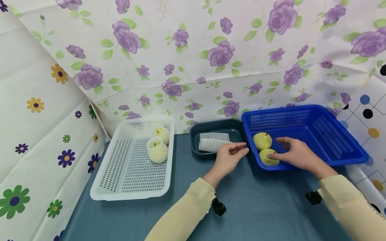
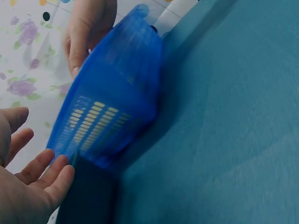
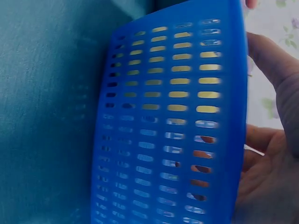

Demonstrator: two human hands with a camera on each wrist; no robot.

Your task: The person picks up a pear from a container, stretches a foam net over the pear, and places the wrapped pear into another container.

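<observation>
Two round yellow pears, the far pear [image 1: 262,141] and the near pear [image 1: 269,157], lie at the left end of the blue basket [image 1: 319,135]. Reaching over that basket, my right hand [image 1: 297,154] has thumb and fingers spread apart. Its thumb tip overlaps the near pear in the head view; whether it touches is unclear. My left hand [image 1: 227,160] hovers by the dark tray's right end, close to the blue basket's rim, its fingers loosely bent around nothing. White foam net sleeves [image 1: 213,142] lie in the dark green tray [image 1: 196,154].
At the left stands a white basket [image 1: 104,174] holding two pears in foam nets, the front netted pear [image 1: 157,152] and the rear netted pear [image 1: 162,133]. A blue-green cloth [image 1: 256,207] covers the table. Flowered sheeting [image 1: 193,60] hangs behind.
</observation>
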